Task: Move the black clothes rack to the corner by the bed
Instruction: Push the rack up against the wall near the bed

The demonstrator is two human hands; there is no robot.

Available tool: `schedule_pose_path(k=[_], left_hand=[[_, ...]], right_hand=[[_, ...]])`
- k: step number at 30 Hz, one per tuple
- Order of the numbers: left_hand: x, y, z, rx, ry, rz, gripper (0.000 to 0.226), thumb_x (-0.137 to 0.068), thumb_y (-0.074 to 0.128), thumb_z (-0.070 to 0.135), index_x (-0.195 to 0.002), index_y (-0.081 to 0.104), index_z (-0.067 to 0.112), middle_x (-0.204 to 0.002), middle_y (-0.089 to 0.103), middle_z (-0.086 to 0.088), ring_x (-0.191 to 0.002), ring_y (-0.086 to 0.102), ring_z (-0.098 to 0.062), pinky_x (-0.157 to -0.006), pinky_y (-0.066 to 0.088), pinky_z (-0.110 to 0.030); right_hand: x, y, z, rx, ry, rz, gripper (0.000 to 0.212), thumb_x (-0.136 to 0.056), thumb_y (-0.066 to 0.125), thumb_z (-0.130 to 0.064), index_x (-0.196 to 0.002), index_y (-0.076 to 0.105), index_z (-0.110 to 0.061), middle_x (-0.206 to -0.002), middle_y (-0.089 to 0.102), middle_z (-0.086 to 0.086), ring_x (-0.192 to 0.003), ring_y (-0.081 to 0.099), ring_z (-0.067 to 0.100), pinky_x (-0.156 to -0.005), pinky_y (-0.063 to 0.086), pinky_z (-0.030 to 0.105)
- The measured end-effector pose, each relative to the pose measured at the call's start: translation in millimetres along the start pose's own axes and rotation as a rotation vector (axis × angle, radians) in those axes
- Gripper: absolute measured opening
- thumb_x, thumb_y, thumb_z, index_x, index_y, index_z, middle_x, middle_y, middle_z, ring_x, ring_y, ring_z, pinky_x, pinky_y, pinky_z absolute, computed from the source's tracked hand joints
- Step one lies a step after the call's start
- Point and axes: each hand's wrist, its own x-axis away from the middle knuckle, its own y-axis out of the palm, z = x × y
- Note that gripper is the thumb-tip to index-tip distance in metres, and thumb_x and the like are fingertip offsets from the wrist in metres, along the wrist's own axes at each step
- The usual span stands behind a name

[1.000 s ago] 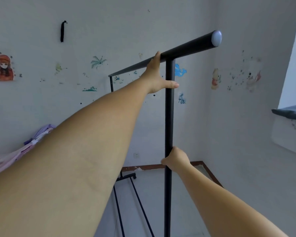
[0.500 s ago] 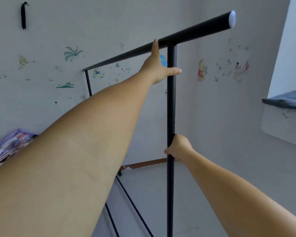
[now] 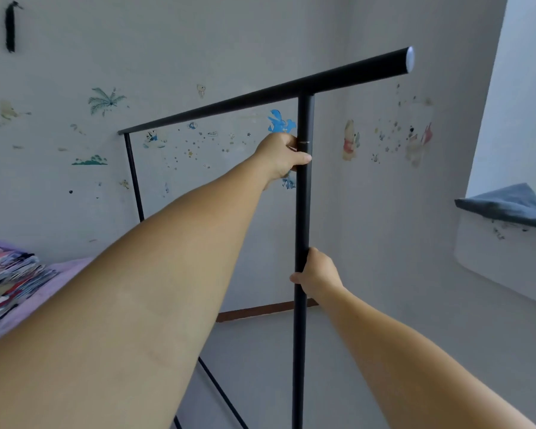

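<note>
L hand (image 3: 280, 154) has dropped from the top bar to the near upright of the black clothes rack (image 3: 304, 212); R hand (image 3: 317, 272) grips lower on the same post. Both clenched. Rack stands near the corner by the bed (image 3: 28, 292), prob final nudging.

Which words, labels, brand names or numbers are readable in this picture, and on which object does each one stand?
None can be read.
Wall stickers: only cartoon figures, a palm tree and stars; no letters show.
Black clothes rack: a small pale mark on the upright beside the left hand, too small to read.
Folded clothes on the bed: patterns only, no readable print.
</note>
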Motion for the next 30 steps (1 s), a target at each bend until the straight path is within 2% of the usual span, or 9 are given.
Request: schedule_pose_path(k=[4, 8, 13, 16, 20, 25, 30], left_hand=[[-28.8, 30.4, 3.0, 0.010, -0.032, 0.038, 0.032, -0.088, 0.060, 0.013, -0.120, 0.056, 0.009, -0.118, 0.063, -0.013, -0.107, 0.061, -0.026, -0.088, 0.054, -0.036], [-53.1, 62.1, 3.6, 0.035, -0.064, 0.087, 0.035, -0.088, 0.059, 0.011, -0.123, 0.053, 0.009, -0.117, 0.061, -0.010, -0.107, 0.059, -0.026, -0.091, 0.054, -0.039], [-74.0, 102.5, -11.3, 0.085, -0.194, 0.047, 0.035, -0.088, 0.059, 0.009, -0.123, 0.052, 0.008, -0.119, 0.057, -0.011, -0.101, 0.060, -0.026, -0.072, 0.056, -0.032], [-80.5, 126.3, -28.4, 0.083, -0.266, 0.007, 0.041, -0.088, 0.061, 0.013, -0.127, 0.049, 0.008, -0.126, 0.056, -0.012, -0.108, 0.061, -0.029, -0.085, 0.057, -0.040], [-88.9, 152.8, -52.0, 0.102, -0.319, -0.057, 0.045, -0.087, 0.062, 0.012, -0.129, 0.047, 0.008, -0.133, 0.051, -0.013, -0.109, 0.060, -0.032, -0.091, 0.054, -0.044], [-97.6, 175.0, -80.2, 0.089, -0.330, -0.133, 0.039, -0.087, 0.062, 0.009, -0.124, 0.051, 0.009, -0.127, 0.055, -0.013, -0.100, 0.060, -0.027, -0.088, 0.056, -0.043], [-119.1, 186.7, -92.3, 0.108, -0.254, -0.162, 0.038, -0.087, 0.062, 0.013, -0.122, 0.051, 0.006, -0.124, 0.056, -0.015, -0.106, 0.062, -0.034, -0.085, 0.057, -0.042]], right_hand=[[-38.9, -17.8, 20.6, -0.003, -0.037, -0.040, 0.039, -0.081, 0.067, -0.008, -0.116, 0.050, -0.007, -0.108, 0.062, 0.011, -0.096, 0.062, 0.029, -0.075, 0.052, 0.034], [-74.5, -33.7, 43.0, 0.002, -0.066, -0.075, 0.038, -0.080, 0.067, -0.008, -0.115, 0.051, -0.008, -0.101, 0.061, 0.008, -0.089, 0.059, 0.025, -0.073, 0.050, 0.032], [-110.2, -47.9, 60.9, 0.074, -0.102, -0.100, 0.039, -0.081, 0.068, -0.014, -0.115, 0.050, -0.009, -0.090, 0.055, 0.002, -0.079, 0.055, 0.022, -0.066, 0.046, 0.032], [-124.8, -55.9, 68.4, 0.117, -0.096, -0.099, 0.038, -0.081, 0.067, -0.018, -0.113, 0.048, -0.010, -0.087, 0.057, 0.004, -0.073, 0.061, 0.026, -0.062, 0.050, 0.035], [-141.8, -58.9, 79.7, 0.039, -0.056, -0.066, 0.036, -0.083, 0.066, -0.015, -0.113, 0.048, -0.009, -0.087, 0.056, 0.006, -0.083, 0.067, 0.032, -0.075, 0.059, 0.045], [-158.9, -54.0, 92.9, -0.022, -0.016, 0.016, 0.032, -0.086, 0.061, -0.013, -0.115, 0.050, -0.007, -0.098, 0.061, 0.013, -0.085, 0.065, 0.032, -0.076, 0.058, 0.046], [-177.6, -54.5, 104.0, 0.071, 0.055, 0.017, 0.037, -0.081, 0.064, -0.004, -0.115, 0.049, -0.005, -0.106, 0.060, 0.016, -0.090, 0.064, 0.033, -0.078, 0.058, 0.044]])
